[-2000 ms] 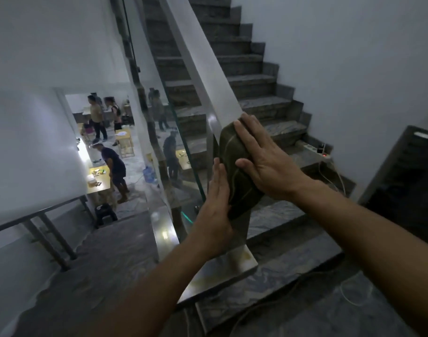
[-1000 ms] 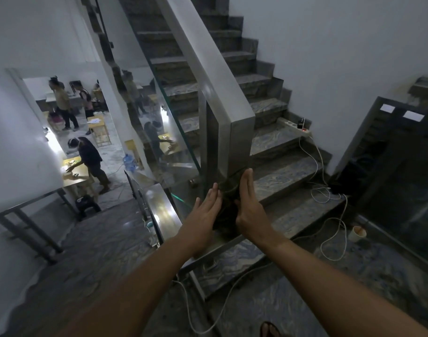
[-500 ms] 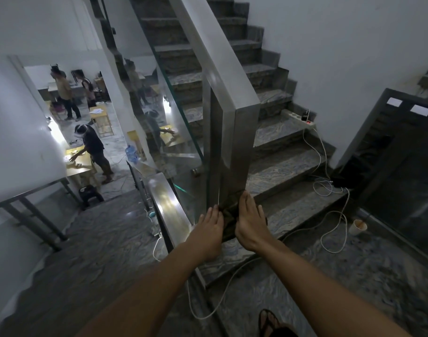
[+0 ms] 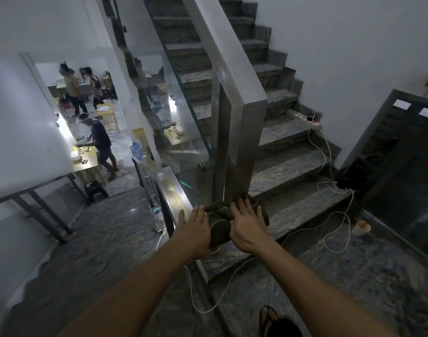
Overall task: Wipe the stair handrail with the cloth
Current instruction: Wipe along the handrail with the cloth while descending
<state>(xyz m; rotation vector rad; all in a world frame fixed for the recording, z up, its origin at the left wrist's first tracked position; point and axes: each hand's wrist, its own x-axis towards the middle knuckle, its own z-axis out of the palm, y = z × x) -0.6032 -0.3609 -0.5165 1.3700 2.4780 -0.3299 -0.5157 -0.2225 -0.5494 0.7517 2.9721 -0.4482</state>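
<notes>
The steel handrail [image 4: 222, 57] slopes down from the top and turns into a vertical post [image 4: 242, 152] at the foot of the stairs. A dark green folded cloth [image 4: 219, 221] is wrapped around the base of that post. My left hand [image 4: 193, 229] presses flat on the cloth's left side with fingers straight. My right hand [image 4: 248, 226] lies flat over the cloth's right side, fingers spread toward the post. Both hands squeeze the cloth between them.
A glass panel [image 4: 183, 113] fills the space under the rail. White cables [image 4: 329, 190] trail over the lower steps from a power strip [image 4: 305, 119]. A paper cup [image 4: 361, 228] stands on the landing. My sandalled foot [image 4: 269, 319] is at the bottom. People work at tables [image 4: 85, 159] below.
Both hands slid the cloth down the vertical post from its top corner to its base. In the last half second the cloth bunched wider at the bottom.
</notes>
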